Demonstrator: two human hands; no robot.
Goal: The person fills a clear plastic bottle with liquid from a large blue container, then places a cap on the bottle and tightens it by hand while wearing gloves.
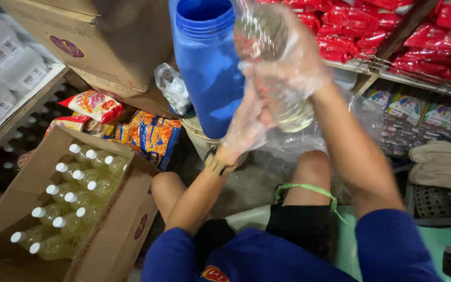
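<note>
Straight ahead of me stands the biggest thing, a tall blue drum point(207, 73) with its mouth open, and beside it on the left sits an open cardboard box point(116, 230) packed with white-capped bottles of yellowish oil point(66, 206). Red packets point(392, 26) fill the shelf at upper right. Both my hands wear thin clear plastic gloves. My right hand point(293, 57) wraps around the upper part of a clear bottle point(283, 78), held up just right of the drum's mouth, while my left hand point(246, 125) closes against its lower side. Motion blur hides the finer finger positions.
</note>
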